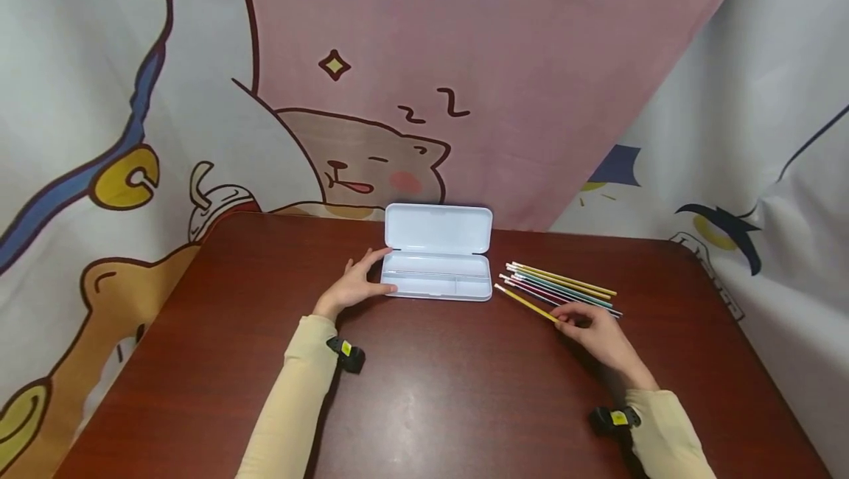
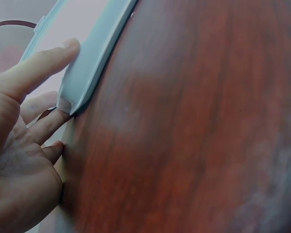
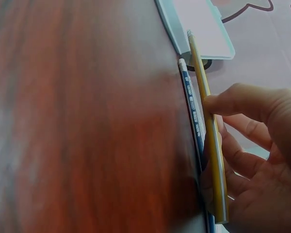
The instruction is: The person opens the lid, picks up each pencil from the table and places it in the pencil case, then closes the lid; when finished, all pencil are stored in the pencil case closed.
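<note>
A white pencil case (image 1: 438,287) lies with its lid (image 1: 438,228) raised at the back; its divided tray holds nothing I can see. My left hand (image 1: 354,287) grips the case's left end, thumb at the front edge and index finger near the hinge; the left wrist view shows the thumb (image 2: 63,53) on the rim. Just right of the case, my right hand (image 1: 593,328) pinches a yellow pencil (image 1: 524,302) between thumb and fingers. In the right wrist view this pencil (image 3: 206,107) slants past a dark blue pencil (image 3: 190,97), its eraser end toward the case.
Behind the held pencil, several pencils (image 1: 564,284) in yellow, green, dark red and other colours lie in a loose bunch. All of it is on a brown wooden table (image 1: 424,390). A cartoon-printed cloth (image 1: 530,81) hangs along the table's far edge.
</note>
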A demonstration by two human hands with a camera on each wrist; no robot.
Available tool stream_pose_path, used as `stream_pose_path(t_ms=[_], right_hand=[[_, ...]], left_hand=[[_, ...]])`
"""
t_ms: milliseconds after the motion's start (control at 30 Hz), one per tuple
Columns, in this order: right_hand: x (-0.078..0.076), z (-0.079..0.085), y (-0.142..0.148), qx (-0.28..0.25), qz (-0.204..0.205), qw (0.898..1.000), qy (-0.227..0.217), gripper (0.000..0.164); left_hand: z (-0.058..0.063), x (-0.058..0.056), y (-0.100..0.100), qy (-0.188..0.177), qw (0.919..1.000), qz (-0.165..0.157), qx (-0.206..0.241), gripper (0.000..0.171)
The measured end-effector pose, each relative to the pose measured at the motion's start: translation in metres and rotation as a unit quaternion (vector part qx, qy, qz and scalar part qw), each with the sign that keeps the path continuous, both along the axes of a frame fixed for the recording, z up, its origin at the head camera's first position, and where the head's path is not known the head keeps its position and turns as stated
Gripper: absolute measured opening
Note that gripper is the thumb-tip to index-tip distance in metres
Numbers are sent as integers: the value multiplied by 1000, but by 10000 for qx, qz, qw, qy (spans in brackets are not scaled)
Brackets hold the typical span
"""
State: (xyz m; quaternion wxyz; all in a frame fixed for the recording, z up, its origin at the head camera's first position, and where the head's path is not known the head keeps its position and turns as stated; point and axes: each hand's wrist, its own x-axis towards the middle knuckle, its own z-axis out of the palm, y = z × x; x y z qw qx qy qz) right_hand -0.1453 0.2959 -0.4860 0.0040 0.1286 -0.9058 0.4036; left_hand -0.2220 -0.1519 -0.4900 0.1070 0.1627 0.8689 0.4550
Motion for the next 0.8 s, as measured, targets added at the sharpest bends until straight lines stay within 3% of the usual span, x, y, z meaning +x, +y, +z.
stream_pose_path(t_ms=[333,567,800], right_hand=[[-11,5,-13,-139,-62,9998,-160,17],[-18,5,-23,-124,78,9996,236,15],[-26,4,-35,-135,15,9996,263,14]], left_hand=[[-1,1,-1,-36,10000,51,-8,80],[-2,0,0,52,10000,-23,-2,79],[-2,-1,1,24,10000,-16,-49,80]])
